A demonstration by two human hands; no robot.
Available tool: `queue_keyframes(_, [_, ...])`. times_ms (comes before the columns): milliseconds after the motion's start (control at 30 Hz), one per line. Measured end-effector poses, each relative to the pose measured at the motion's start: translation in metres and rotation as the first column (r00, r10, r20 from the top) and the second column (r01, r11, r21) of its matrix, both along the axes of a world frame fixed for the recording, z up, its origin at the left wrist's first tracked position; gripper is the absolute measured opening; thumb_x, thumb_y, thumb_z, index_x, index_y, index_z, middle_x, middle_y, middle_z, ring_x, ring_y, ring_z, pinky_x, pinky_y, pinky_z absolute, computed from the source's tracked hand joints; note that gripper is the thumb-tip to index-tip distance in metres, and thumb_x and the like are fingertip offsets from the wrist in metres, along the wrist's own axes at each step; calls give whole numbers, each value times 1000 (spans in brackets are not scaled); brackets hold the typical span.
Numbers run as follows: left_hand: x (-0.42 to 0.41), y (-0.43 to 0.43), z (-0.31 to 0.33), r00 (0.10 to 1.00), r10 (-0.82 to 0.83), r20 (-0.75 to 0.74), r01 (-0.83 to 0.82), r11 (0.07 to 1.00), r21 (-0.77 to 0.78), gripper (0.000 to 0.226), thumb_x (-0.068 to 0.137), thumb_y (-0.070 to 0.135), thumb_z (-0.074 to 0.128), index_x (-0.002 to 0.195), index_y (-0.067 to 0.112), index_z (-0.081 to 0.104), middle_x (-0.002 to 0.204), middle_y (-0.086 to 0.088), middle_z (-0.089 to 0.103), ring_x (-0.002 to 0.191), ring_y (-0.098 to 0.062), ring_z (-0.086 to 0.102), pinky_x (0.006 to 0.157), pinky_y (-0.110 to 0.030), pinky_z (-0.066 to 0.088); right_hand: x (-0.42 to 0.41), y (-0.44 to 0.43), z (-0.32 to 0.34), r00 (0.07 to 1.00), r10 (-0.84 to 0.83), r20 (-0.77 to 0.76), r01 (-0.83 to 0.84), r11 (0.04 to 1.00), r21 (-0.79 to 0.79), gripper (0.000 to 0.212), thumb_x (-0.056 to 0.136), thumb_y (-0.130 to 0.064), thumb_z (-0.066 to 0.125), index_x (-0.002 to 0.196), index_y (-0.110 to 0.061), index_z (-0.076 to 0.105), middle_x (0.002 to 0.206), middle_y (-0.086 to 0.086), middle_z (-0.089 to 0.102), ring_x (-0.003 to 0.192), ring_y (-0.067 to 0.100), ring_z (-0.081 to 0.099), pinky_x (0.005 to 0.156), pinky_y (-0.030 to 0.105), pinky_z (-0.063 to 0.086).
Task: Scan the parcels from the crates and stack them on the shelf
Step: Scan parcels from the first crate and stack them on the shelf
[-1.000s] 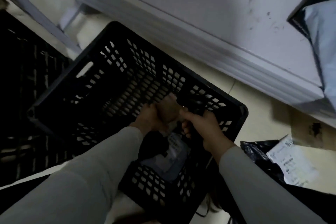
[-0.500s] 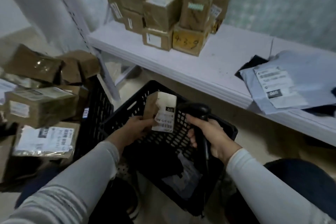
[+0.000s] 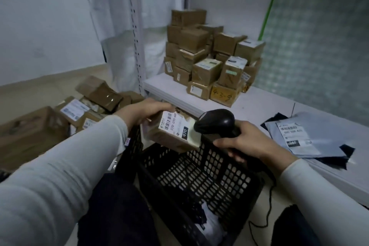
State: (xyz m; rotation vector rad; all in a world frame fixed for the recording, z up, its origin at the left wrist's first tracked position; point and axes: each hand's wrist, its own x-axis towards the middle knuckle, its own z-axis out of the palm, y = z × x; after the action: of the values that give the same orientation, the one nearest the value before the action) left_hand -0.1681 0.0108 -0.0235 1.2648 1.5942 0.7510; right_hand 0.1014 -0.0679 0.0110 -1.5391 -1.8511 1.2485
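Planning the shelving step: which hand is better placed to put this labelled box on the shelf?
Left. The left hand grips the box, near the edge of the shelf below the stacked cartons; the right hand is busy gripping the scanner.

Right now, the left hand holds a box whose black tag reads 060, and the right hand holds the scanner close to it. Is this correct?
Not quite. The head view shows the tag on the box in the left hand reads 070; 060 is on the grey bag on the shelf. The right hand does hold the scanner close to it.
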Motion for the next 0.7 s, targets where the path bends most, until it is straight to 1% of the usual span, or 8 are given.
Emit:
queue_keyframes(33, [-1,0,10,998,-50,-45,49,999,-13,10,85,23,68,80,16,63,55,10,66,53,-7,61,51,-15,44,0,-3,4,1000,26,15,-26,999,22,20,83,-11,73,98,-8,60,54,9,57,39,20,44,38,26,37])
queue_keyframes(100, [-3,-3,28,986,-129,-108,121,990,-71,14,82,26,72,85,15,63,58,9,67,63,-11,60,57,-22,44,-1,-9,11,996,83,33,-85,994,66,18,83,-11,74,94,-13,60,53,7,58,40,20,46,38,25,38])
queue_keyframes(200, [-5,-1,40,977,-146,-156,134,987,-83,30,76,27,78,99,15,63,86,0,70,84,-18,63,66,-28,48,-3,-16,18,987,151,58,-157,980,124,19,83,-10,73,84,-21,58,51,2,56,37,15,48,38,23,40])
queue_keyframes(267, [-3,-1,46,978,-131,-161,120,990,-77,38,75,26,78,107,15,61,97,-3,68,90,-19,62,64,-29,48,-2,-18,21,981,183,60,-190,971,142,20,83,-9,72,80,-22,58,50,1,56,36,14,47,39,23,40])
queue_keyframes(333, [0,-1,52,979,-118,-166,106,991,-79,46,74,27,79,113,15,58,103,-5,66,93,-20,61,63,-29,47,1,-18,23,976,204,73,-214,962,169,20,83,-9,72,79,-21,57,49,0,56,36,14,48,40,24,41])
queue_keyframes(433, [3,3,55,978,-103,-183,86,991,-102,55,72,30,80,119,15,56,107,-6,66,94,-22,62,63,-30,48,6,-13,27,972,224,72,-234,955,185,14,83,-10,72,85,-16,59,51,1,57,39,17,50,41,26,42])
queue_keyframes(500, [6,6,56,976,-93,-199,71,991,-115,55,73,31,80,120,15,56,108,-7,66,94,-22,62,62,-30,48,9,-9,30,971,230,60,-237,956,175,14,83,-11,73,89,-14,60,52,1,58,40,16,52,42,25,43])
queue_keyframes(700, [22,15,56,974,-96,-207,75,991,-111,50,76,25,78,118,9,57,97,-4,64,84,-17,58,58,-28,44,16,0,26,977,212,27,-214,962,170,17,83,-11,73,85,-20,59,47,-4,56,37,11,51,40,23,42])
